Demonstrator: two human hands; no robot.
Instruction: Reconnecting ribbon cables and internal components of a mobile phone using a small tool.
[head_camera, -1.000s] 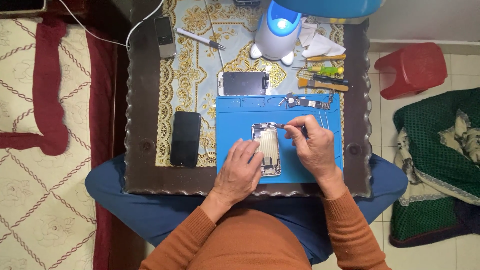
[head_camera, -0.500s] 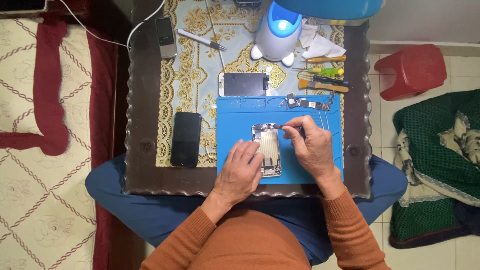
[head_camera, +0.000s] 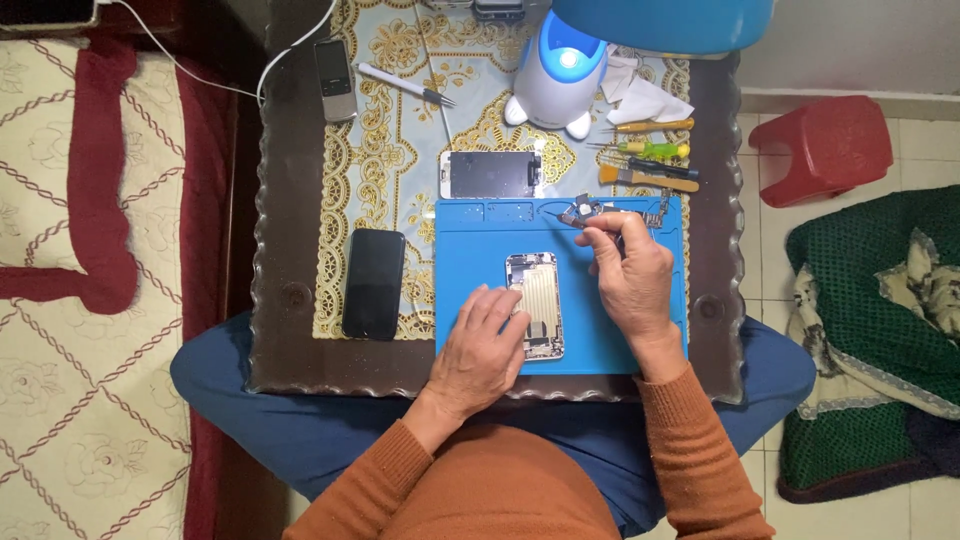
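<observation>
An opened phone body (head_camera: 538, 300) with its insides showing lies on a blue work mat (head_camera: 475, 250) on the small table. My left hand (head_camera: 483, 345) rests on the mat, fingertips touching the phone body's left edge. Near the mat's far edge, my right hand (head_camera: 630, 272) pinches thin tweezers (head_camera: 558, 217) beside small loose phone parts (head_camera: 585, 210). A detached phone screen (head_camera: 493, 175) lies just beyond the mat.
A black phone (head_camera: 373, 283) lies left of the mat, an old grey phone (head_camera: 334, 80) and a pen (head_camera: 405, 85) farther back. A white-blue lamp (head_camera: 560, 75), screwdrivers and a brush (head_camera: 640, 165) sit at the back right. A red stool (head_camera: 825, 145) stands on the floor.
My right hand has lifted off the phone body and moved away toward the mat's far edge, near the loose parts. My left hand stays at the phone.
</observation>
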